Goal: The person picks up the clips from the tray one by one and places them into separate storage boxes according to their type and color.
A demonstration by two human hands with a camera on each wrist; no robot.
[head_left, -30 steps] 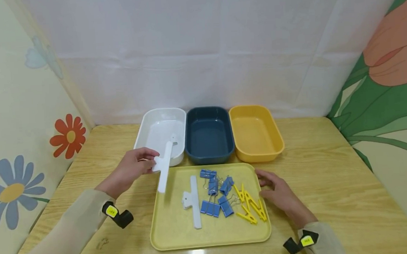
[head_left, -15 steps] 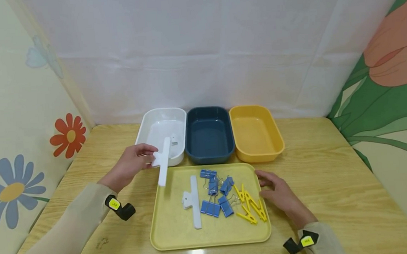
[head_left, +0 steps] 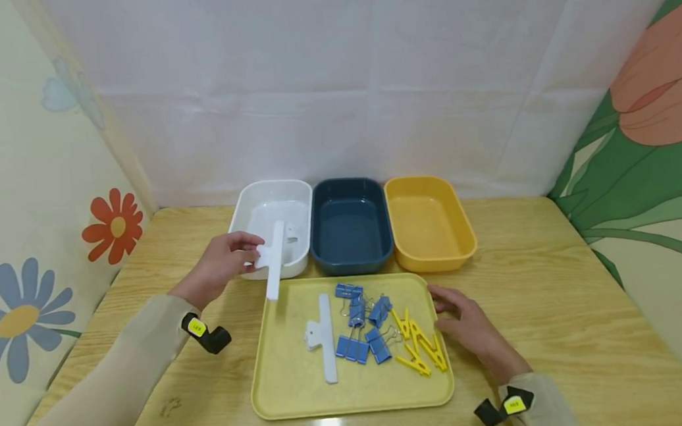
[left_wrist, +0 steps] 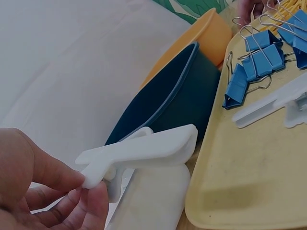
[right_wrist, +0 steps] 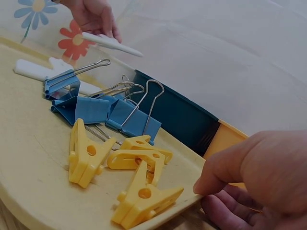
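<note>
My left hand [head_left: 218, 261] pinches a white clip [head_left: 274, 260] by its handle, the bar held over the near rim of the white bin [head_left: 271, 211]; my right hand [head_left: 469, 323] touches the right rim of the tray [head_left: 297, 401], whether clamped I cannot tell; the tray bears a second clip [head_left: 327, 339], blue clips [head_left: 352, 349] and yellow pegs [right_wrist: 82, 165]

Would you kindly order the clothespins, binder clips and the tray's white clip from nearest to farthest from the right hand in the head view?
1. Yellow clothespins, beside the right hand, right side of the tray.
2. Blue binder clips, near the middle.
3. White clip, left of the binder clips.
</note>
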